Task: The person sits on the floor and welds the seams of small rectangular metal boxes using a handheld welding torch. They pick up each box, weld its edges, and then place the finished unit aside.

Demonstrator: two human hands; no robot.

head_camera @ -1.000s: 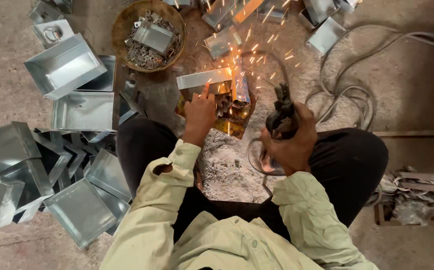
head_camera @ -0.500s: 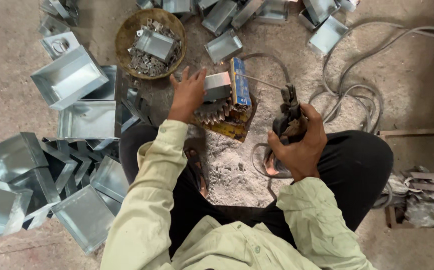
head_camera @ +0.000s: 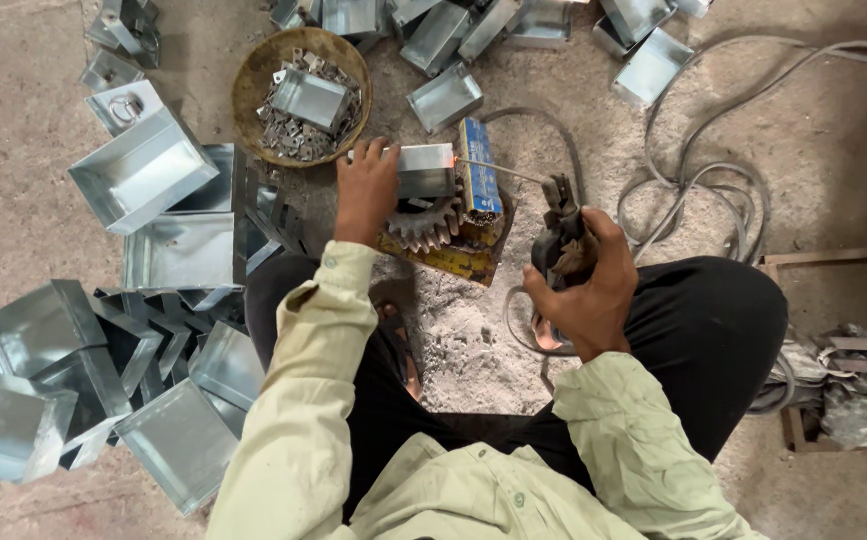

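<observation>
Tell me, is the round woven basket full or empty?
Partly full. The round woven basket holds a heap of small grey metal pieces with a shiny sheet-metal box lying on top.

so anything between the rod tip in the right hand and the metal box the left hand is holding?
Nothing visible. The right hand grips the electrode holder; its thin rod runs over open space to the glowing corner of the metal box under the left hand. The blue block sits just beneath the rod.
</observation>
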